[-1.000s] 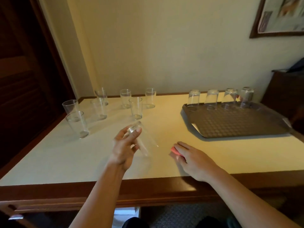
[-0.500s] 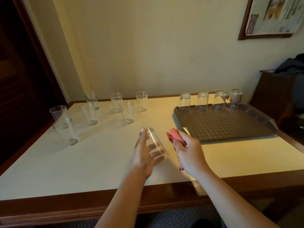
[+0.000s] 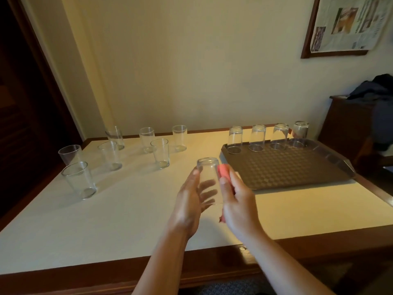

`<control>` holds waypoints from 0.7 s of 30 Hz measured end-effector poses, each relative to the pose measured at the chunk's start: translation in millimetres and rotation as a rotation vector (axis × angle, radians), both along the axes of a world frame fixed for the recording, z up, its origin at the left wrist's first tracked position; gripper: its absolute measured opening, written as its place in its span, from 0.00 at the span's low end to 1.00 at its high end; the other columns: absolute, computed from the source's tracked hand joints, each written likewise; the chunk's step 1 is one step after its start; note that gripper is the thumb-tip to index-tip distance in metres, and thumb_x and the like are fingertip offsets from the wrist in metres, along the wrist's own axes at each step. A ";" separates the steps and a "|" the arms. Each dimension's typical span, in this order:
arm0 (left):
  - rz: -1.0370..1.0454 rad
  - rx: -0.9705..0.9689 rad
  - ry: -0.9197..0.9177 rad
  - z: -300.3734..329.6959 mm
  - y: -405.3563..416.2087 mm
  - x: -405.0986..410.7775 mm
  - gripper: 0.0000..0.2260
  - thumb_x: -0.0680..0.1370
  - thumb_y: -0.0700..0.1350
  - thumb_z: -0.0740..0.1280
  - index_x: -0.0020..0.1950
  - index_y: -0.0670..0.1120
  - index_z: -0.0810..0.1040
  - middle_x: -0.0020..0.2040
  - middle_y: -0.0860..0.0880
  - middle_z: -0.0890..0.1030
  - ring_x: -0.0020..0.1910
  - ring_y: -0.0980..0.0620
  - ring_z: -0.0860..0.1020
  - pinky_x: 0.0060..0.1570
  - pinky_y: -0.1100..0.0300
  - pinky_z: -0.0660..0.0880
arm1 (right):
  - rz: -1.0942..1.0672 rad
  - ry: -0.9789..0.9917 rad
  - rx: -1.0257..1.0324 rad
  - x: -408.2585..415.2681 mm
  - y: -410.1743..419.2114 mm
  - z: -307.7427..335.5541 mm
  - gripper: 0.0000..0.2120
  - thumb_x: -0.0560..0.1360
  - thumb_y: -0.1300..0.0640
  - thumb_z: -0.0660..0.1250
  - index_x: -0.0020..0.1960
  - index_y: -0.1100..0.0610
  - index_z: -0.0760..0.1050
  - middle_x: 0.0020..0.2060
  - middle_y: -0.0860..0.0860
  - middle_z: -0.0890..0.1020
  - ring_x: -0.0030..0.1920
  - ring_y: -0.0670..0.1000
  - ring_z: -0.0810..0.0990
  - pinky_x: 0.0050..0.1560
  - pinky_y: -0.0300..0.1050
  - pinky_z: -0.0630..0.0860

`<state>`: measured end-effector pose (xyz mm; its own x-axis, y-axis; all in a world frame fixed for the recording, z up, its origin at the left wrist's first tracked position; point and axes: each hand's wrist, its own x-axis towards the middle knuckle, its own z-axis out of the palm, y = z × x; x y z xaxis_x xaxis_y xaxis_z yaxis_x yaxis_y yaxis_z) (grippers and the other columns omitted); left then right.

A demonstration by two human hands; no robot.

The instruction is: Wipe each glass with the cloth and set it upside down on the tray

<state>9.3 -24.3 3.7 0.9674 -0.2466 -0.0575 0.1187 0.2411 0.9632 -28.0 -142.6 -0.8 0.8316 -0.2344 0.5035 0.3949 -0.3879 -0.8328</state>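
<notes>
Left hand (image 3: 189, 201) grips clear tumbler glass (image 3: 208, 179), base up, above white tabletop (image 3: 106, 220). Right hand (image 3: 236, 201) presses pink cloth (image 3: 223, 170) against its side. 4 inverted glasses (image 3: 258, 137) line brown textured tray (image 3: 287, 169); 7 upright glasses (image 3: 160, 153) stand left.

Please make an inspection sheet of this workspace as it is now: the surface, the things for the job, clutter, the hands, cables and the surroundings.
Surface: pale table with a dark wooden edge.
Job's things: held glass, base pointing away from the person; pink cloth against its side; seven upright glasses on the table's left part; four upside-down glasses in a row along the far edge of the brown tray.
Clutter: nothing seen.
Hands: left hand grips the held glass; right hand holds the cloth to it.
Cables: nothing seen.
Surroundings: framed picture on the wall; dark cabinet at the right with dark fabric on top.
</notes>
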 end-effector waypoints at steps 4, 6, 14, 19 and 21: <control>-0.022 0.015 -0.134 10.0 9.0 2.9 0.24 0.77 0.57 0.75 0.71 0.53 0.78 0.55 0.49 0.86 0.51 0.47 0.84 0.53 0.49 0.78 | 0.006 0.018 0.130 8.0 -6.0 20.2 0.16 0.84 0.50 0.57 0.69 0.34 0.64 0.52 0.37 0.78 0.49 0.35 0.80 0.44 0.32 0.78; 0.056 -0.005 -0.192 16.8 8.6 1.7 0.25 0.72 0.59 0.75 0.65 0.50 0.82 0.48 0.53 0.82 0.47 0.52 0.78 0.49 0.52 0.75 | 0.052 0.014 0.128 -7.5 9.9 11.7 0.16 0.84 0.47 0.57 0.67 0.28 0.64 0.45 0.37 0.79 0.38 0.42 0.80 0.39 0.42 0.81; -0.161 0.118 -0.196 18.7 14.5 -3.9 0.15 0.81 0.60 0.68 0.67 0.63 0.77 0.59 0.47 0.85 0.53 0.48 0.85 0.54 0.48 0.79 | -0.059 0.006 0.244 -3.2 -1.9 20.1 0.18 0.83 0.51 0.57 0.73 0.41 0.64 0.55 0.35 0.79 0.50 0.32 0.78 0.55 0.42 0.80; 0.035 0.158 -0.336 20.6 5.3 -2.1 0.27 0.73 0.66 0.72 0.67 0.55 0.78 0.57 0.43 0.80 0.51 0.45 0.80 0.51 0.52 0.77 | -0.014 -0.019 0.170 -30.9 24.0 8.7 0.17 0.83 0.48 0.58 0.69 0.31 0.66 0.37 0.39 0.75 0.34 0.38 0.73 0.36 0.35 0.75; -0.039 0.137 -0.245 17.1 5.2 -2.5 0.21 0.77 0.68 0.64 0.67 0.61 0.78 0.60 0.45 0.83 0.54 0.47 0.82 0.55 0.50 0.78 | -0.033 -0.008 0.145 -20.7 14.9 12.1 0.18 0.83 0.47 0.58 0.68 0.28 0.64 0.49 0.39 0.77 0.45 0.37 0.77 0.48 0.36 0.78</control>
